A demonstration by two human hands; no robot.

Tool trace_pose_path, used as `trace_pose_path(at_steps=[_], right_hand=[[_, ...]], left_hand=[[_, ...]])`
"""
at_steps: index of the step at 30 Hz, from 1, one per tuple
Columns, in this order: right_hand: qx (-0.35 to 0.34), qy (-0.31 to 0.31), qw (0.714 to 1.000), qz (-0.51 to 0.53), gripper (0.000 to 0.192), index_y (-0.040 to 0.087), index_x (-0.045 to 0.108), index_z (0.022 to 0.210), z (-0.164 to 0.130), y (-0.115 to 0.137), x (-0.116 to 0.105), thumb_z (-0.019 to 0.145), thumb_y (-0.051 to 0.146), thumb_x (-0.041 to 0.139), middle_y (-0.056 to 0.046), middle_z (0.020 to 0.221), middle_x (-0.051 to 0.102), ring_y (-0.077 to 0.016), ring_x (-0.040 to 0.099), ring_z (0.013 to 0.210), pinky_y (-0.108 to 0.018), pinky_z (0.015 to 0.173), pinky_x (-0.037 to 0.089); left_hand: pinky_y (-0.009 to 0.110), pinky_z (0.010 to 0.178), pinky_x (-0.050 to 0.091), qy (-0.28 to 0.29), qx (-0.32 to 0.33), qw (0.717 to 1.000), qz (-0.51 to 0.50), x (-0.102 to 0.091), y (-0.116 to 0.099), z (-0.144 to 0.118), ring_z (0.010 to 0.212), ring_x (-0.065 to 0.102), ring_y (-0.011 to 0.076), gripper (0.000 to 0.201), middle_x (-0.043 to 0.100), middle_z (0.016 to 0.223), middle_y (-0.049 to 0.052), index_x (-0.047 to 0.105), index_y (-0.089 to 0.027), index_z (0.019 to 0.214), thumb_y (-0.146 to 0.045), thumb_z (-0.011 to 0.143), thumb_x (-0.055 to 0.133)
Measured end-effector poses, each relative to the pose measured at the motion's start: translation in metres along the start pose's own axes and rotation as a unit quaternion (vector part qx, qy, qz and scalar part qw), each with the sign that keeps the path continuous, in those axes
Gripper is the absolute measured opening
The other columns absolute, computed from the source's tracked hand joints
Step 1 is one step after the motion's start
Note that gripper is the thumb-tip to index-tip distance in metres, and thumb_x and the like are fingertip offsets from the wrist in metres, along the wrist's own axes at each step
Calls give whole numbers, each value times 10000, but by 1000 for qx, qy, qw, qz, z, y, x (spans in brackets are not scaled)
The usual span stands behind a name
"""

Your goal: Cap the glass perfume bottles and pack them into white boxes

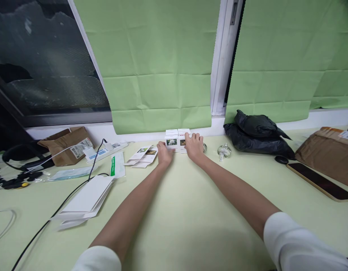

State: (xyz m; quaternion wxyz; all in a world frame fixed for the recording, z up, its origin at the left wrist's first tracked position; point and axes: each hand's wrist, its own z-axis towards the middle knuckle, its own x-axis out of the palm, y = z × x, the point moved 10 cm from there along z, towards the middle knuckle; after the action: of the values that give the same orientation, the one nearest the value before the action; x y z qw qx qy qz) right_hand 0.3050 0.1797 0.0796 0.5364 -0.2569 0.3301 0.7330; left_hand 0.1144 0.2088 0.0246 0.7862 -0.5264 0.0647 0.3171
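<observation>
Two small white boxes with flower pictures, a left box (171,142) and a right box (182,142), stand side by side against the wall at the back of the table. White box tops show behind them. My left hand (165,153) grips the left box at its left side, thumb across the lower front. My right hand (194,146) has its fingers curled over the right box and hides much of it. Left of my left hand lie flat printed cartons (145,157). Just right of my right hand are shiny glass-like pieces, one partly hidden and another (224,151) in full view.
Folded white card sheets (87,197) lie at the left, crossed by a black cable (67,197). Behind them are an open cardboard box (65,145) and a green-white packet (117,165). A black plastic bag (258,137), phone (321,180) and brown parcel (326,154) are at the right.
</observation>
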Motion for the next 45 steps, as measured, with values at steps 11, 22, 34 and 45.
trace_pose_path(at_steps=[11,22,34,45], right_hand=[[2,6,997,-81,366,135,564,1215,14,-2,2,895,165,738,-210,1119,628,-353,491,1076,-447,909,349],[-23,8,992,-124,381,136,543,1201,11,-2,6,913,258,760,-200,1129,635,-336,501,1042,-426,891,351],[-49,25,992,-113,466,127,516,1307,5,-6,-3,928,288,735,-208,1147,665,-363,514,1063,-456,906,356],[-92,-24,993,64,291,163,511,1305,-42,-35,-89,1039,281,487,-147,1152,690,-320,593,1062,-405,881,433]], left_hand=[[398,900,385,-5,3,999,-32,3,5,7,982,508,227,515,514,1134,100,430,-216,1019,-120,755,862],[385,869,364,-9,4,999,-40,5,8,11,954,482,202,510,487,1111,74,416,-228,1012,-108,767,847],[406,943,437,1,13,1000,9,5,2,6,1075,550,227,543,483,1191,77,424,-230,1110,-133,776,841],[380,897,532,205,143,967,41,-32,-48,-87,1043,649,226,243,628,1173,35,570,-274,1126,-349,937,702]])
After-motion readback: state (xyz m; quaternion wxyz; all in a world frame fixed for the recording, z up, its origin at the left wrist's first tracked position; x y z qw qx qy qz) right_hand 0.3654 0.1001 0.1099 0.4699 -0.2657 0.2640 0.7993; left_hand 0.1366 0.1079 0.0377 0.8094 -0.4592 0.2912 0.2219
